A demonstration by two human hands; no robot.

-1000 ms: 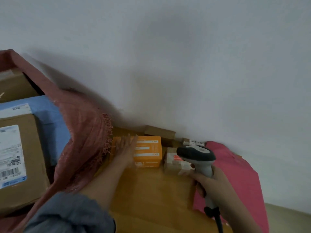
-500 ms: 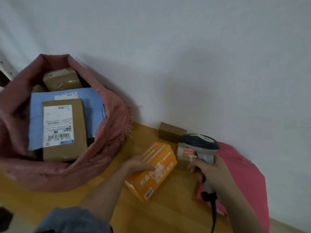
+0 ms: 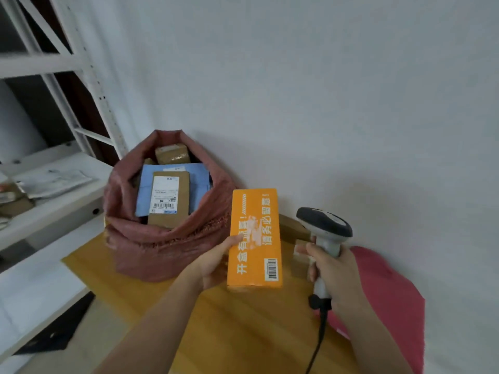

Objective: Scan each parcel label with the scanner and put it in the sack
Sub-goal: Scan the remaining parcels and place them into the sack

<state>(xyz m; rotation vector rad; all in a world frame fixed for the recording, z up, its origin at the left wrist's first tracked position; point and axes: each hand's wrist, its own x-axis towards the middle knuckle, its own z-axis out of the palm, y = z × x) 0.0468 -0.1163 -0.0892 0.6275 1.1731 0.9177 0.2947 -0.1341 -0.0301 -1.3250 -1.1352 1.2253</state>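
A person's left hand [image 3: 213,265] grips an orange parcel [image 3: 254,237] by its left edge, thumb across the printed face and the remaining fingers curled out of sight behind it, holding the box upright above the wooden counter [image 3: 243,327]. White Chinese characters run along the box's length, and a small barcode label [image 3: 271,269] sits at its near right corner, facing the camera. To the right, the right hand [image 3: 333,268] wraps its fingers around the grip of a grey-and-black handheld scanner [image 3: 324,225], whose dark head tilts leftward, just beside the parcel; a black cable [image 3: 318,344] trails down from the handle toward the near edge of the frame. On the far left of the counter stands an open reddish woven sack [image 3: 162,249], set against the white wall, already holding a brown parcel with a white shipping label [image 3: 168,198] lying on a blue package [image 3: 199,184], with another brown box [image 3: 171,154] deeper inside. Behind the orange parcel and the scanner, two small brown cartons [image 3: 293,228] rest on the counter near the wall. A pink cloth [image 3: 388,300] is draped at the counter's right end. White metal shelving [image 3: 54,184] carrying papers fills the left side.
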